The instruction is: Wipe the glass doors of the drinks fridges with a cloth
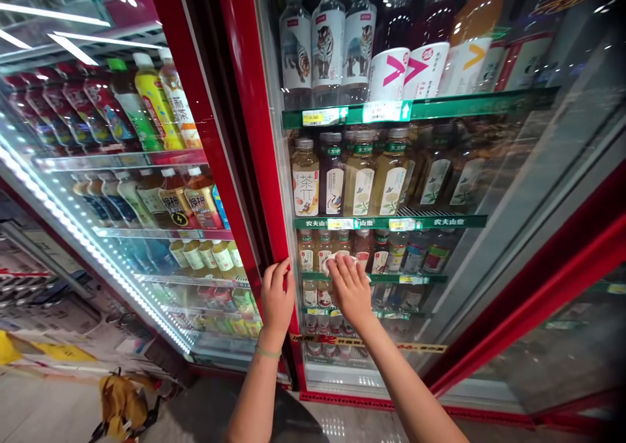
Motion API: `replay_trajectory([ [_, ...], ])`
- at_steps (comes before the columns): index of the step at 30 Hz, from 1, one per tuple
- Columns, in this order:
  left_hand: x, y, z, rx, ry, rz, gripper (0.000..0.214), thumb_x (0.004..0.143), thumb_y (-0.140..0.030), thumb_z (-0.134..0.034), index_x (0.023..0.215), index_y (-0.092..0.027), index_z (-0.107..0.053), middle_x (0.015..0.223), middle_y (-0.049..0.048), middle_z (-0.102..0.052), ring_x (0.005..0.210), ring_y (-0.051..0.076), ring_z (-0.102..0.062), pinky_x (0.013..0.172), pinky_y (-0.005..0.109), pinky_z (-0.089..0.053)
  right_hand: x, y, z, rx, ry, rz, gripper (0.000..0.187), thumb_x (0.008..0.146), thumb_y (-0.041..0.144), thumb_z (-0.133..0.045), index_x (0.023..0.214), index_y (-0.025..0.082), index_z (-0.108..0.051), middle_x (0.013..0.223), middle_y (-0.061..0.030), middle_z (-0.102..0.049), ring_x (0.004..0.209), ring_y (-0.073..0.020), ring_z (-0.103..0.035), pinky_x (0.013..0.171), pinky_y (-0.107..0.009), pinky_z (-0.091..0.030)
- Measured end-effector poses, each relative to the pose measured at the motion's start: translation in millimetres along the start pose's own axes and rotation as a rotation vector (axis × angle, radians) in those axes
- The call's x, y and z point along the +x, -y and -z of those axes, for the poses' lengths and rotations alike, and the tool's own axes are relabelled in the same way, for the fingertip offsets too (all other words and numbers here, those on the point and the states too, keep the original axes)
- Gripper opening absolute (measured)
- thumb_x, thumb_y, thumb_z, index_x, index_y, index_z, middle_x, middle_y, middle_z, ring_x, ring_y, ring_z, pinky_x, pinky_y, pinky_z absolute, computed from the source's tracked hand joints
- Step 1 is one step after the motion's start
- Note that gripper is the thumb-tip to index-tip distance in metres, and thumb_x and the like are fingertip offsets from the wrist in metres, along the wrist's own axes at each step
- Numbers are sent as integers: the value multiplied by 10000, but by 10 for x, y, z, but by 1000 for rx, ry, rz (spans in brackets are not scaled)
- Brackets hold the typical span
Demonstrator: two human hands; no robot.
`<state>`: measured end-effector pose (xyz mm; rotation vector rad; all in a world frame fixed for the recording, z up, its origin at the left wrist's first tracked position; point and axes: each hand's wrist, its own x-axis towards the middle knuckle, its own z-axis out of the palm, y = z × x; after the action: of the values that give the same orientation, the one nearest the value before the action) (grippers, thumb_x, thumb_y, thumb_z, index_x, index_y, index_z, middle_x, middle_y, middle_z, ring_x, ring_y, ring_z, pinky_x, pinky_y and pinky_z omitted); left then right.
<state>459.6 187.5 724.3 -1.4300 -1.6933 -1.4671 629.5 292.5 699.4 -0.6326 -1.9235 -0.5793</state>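
My left hand (278,294) is at the edge of the red door frame (267,188), its fingers curled around it. A thin green band circles that wrist. My right hand (350,288) lies against the glass door (372,329), fingers stretched, pressing a white cloth or tissue (327,267) to the pane. Only the cloth's edges show past the fingers. Behind the glass, bottled drinks (362,175) stand in rows on shelves with green price strips (454,222).
To the left, another cooler holds bottles (147,104) and has a bright light strip (98,254). A second red door frame (538,267) slants across the right. A brown backpack (122,404) rests on the floor at lower left. A yellow-black banner strip (420,347) crosses the door low down.
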Motion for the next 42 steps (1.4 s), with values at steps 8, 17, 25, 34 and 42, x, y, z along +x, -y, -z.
replay_trajectory([
  [8, 85, 175, 165, -82, 58, 23, 338, 1016, -242, -539, 1348, -249, -602, 1054, 59, -663, 951, 159, -676, 932, 338, -582, 441, 450, -201, 26, -69, -49, 738, 981, 155, -451, 1662, 252, -183, 1635, -60, -421, 1576, -202, -276, 1326, -451, -103],
  [17, 56, 291, 99, -177, 85, -3, 379, 994, -242, -574, 1373, -264, -581, 979, 34, -645, 885, 148, -665, 884, 316, -590, 372, 499, -234, -27, -166, -219, 746, 978, 132, -462, 1662, 246, -187, 1697, -73, -280, 1607, -228, -148, 1317, -492, -129],
  [25, -14, 294, -17, -220, 9, 22, 315, 999, -245, -550, 1310, -243, -607, 894, 23, -657, 823, 161, -669, 829, 323, -584, 132, 392, -262, -60, -105, 53, 727, 954, 161, -502, 1637, 286, -287, 1556, -17, -542, 1561, -153, -307, 1323, -398, -152],
  [34, -21, 299, -31, -227, 15, 49, 248, 988, -241, -585, 1234, -241, -614, 879, 9, -637, 805, 144, -650, 802, 292, -574, 25, 502, -396, -72, -126, -47, 688, 976, 200, -483, 1635, 279, -305, 1618, -50, -452, 1570, -208, -292, 1323, -466, -134],
  [42, -13, 304, 27, -170, 37, 5, 143, 987, -215, -584, 1114, -223, -649, 915, 26, -648, 831, 144, -656, 810, 285, -569, -259, 520, -388, -56, -91, -190, 761, 947, 132, -521, 1652, 222, -248, 1646, -99, -404, 1604, -213, -169, 1322, -487, -112],
])
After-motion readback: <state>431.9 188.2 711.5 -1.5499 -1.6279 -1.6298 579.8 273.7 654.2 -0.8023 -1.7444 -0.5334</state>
